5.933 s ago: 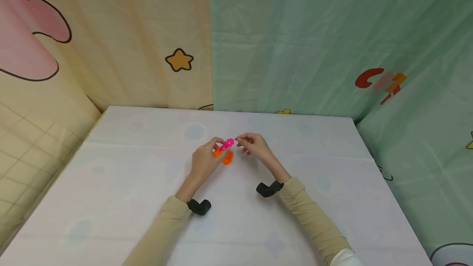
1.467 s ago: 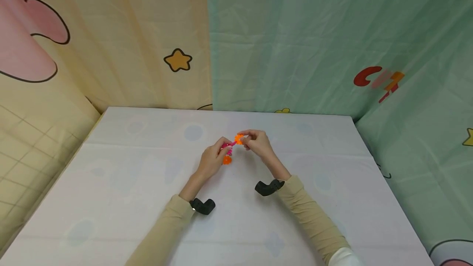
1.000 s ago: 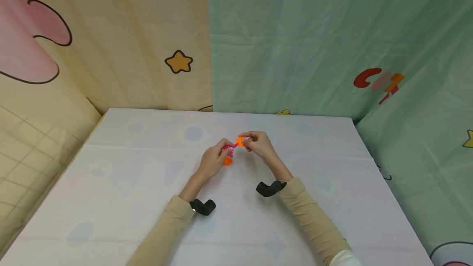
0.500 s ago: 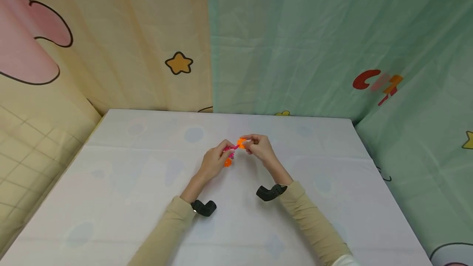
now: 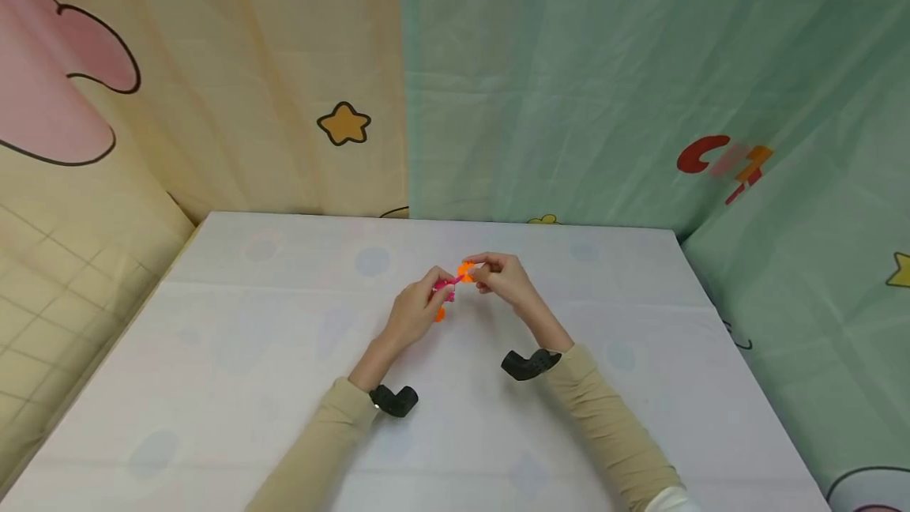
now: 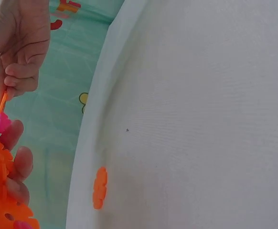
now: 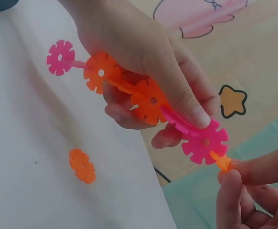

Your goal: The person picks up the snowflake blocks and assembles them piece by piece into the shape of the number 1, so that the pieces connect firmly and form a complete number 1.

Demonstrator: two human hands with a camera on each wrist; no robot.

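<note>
My left hand (image 5: 414, 308) grips a chain of flower-shaped notched discs, snowflake building pieces, in pink and orange. In the right wrist view a pink disc (image 7: 61, 57) ends the chain on one side, followed by an orange disc (image 7: 101, 72) and more links partly behind the fingers. The thumb presses near the pink disc (image 7: 206, 141) at the other end. My right hand (image 5: 501, 276) pinches an orange disc (image 7: 222, 161), seen edge-on, its rim at that pink disc's notched edge. The left wrist view shows the right hand (image 6: 22, 52) above the chain.
A loose orange disc (image 7: 82, 166) lies on the white-covered table (image 5: 284, 385) just below the hands. Behind the table's far edge hang a cream curtain (image 5: 249, 62) and a green curtain (image 5: 554, 85). Each wrist wears a black camera mount (image 5: 393, 400).
About six seconds ago the right hand held a small pink piece apart from the chain; now it pinches an orange disc against it. Lately both hands have shifted slightly right.
</note>
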